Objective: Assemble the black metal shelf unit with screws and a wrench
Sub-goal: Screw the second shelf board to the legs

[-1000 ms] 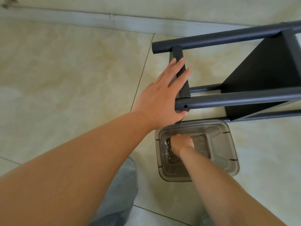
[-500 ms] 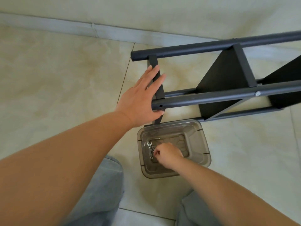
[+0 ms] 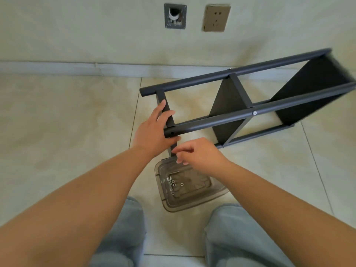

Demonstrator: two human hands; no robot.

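Note:
The black metal shelf unit (image 3: 231,120) lies on its side on the tiled floor, with two panels fitted between its poles. My left hand (image 3: 152,132) rests on its near end, fingers straight along the end crossbar and thumb under the pole end, beside an empty screw hole (image 3: 172,133). My right hand (image 3: 200,157) hovers just below that pole end, thumb and forefinger pinched together as on a small screw that the fingers hide. Under it stands a clear plastic tub (image 3: 192,208) holding several screws and washers (image 3: 174,185) and a small wrench (image 3: 169,179).
The wall behind carries a socket (image 3: 216,18) and a metal pipe plate (image 3: 175,16) above a skirting board. My knees in light jeans (image 3: 123,237) flank the tub. Bare tiled floor stretches to the left.
My right hand has come up out of the tub with fingers pinched and now sits near the pole end. The view has pulled back; my left hand stays on the shelf end.

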